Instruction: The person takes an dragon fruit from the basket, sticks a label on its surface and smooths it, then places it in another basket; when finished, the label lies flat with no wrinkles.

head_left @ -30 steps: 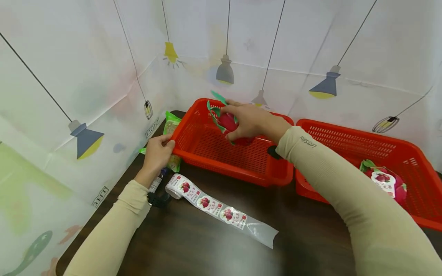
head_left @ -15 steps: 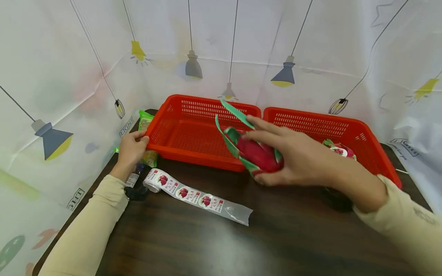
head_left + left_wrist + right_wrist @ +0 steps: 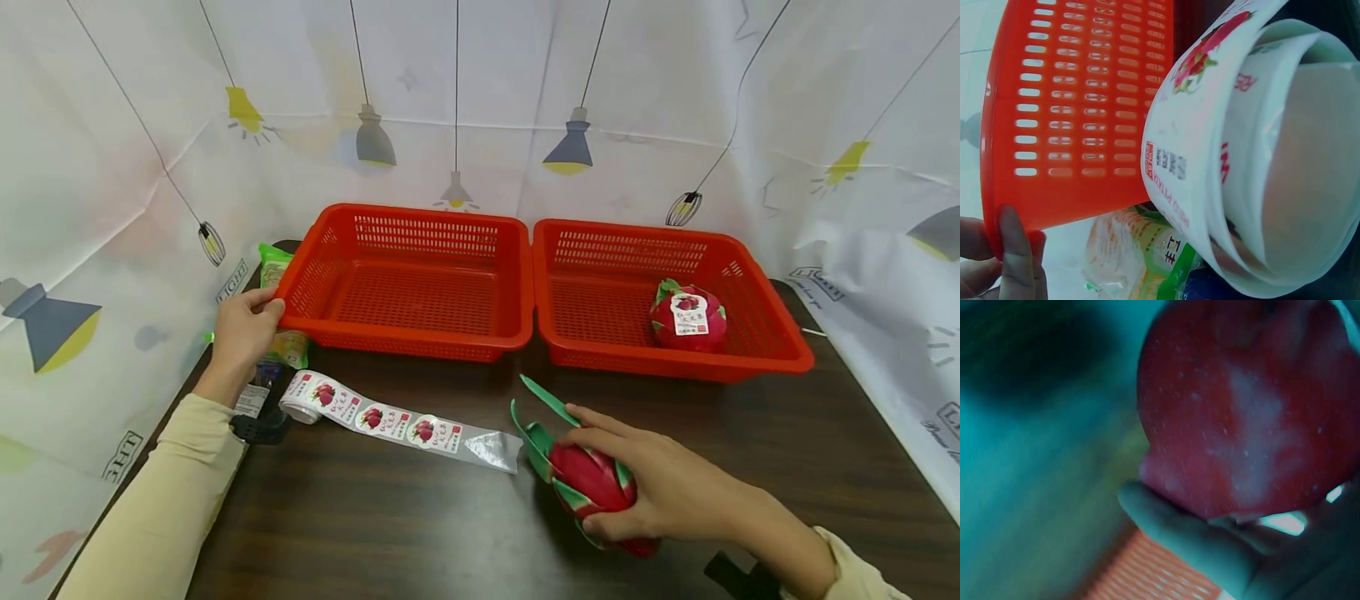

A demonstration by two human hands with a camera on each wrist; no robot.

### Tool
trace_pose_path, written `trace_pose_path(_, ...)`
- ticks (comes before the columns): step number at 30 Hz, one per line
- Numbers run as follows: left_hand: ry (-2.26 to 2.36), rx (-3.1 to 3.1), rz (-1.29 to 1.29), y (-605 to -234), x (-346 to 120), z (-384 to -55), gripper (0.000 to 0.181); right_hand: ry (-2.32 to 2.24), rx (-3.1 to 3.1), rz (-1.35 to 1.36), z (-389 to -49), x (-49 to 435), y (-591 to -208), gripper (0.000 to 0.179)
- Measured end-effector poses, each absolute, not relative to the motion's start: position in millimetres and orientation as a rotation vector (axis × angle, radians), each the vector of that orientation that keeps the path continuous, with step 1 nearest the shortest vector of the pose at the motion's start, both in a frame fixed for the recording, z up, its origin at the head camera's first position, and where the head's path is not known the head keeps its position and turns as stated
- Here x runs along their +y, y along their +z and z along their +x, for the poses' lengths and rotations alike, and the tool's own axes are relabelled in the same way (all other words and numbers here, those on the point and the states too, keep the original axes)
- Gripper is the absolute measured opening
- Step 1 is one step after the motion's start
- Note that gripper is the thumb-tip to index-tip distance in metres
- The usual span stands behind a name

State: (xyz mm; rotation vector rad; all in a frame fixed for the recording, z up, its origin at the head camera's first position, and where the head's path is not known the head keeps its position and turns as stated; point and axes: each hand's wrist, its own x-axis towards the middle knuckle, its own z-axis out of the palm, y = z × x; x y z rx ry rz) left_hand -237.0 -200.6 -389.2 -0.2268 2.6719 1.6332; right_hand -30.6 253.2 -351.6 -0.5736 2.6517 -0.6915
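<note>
My right hand grips a red dragon fruit with long green leaf tips, low over the table front. Whether the fruit touches the table I cannot tell. In the right wrist view the fruit fills much of the picture, with a finger curled against it. My left hand pinches the left rim of the left red plastic basket. The left wrist view has fingers over that basket's rim. Nearby, a roll of dragon fruit labels lies with its strip unrolled rightward.
A second red basket stands at the right, holding one labelled dragon fruit. Beside the left basket are a green-edged packet and a dark-capped bottle. A printed curtain closes off the back of the dark table.
The right hand has carried the dragon fruit out from over the left basket, toward me and rightward, down near the table. My left hand stays on the basket rim; the head view has turned right.
</note>
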Motion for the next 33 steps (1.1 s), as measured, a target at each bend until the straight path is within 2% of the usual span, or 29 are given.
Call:
trace_pose_path(6,1.625,2.684,-0.256,-387,-196,-239,0.049,-0.865,2.684,-0.471,-48,248,-382,0.073)
trace_pose_path(13,1.635,2.679,-0.261,-386,-192,-238,0.049,-0.873,2.822,-0.271,-52,241,-397,0.074)
trace_pose_path(19,1.663,2.680,-0.247,-388,-196,-237,0.050,-0.772,2.884,-0.114,-52,232,-395,0.082)
trace_pose_path(33,1.676,2.673,-0.262,-390,-199,-235,0.050,-0.643,2.721,-0.163,-66,220,-382,0.092)
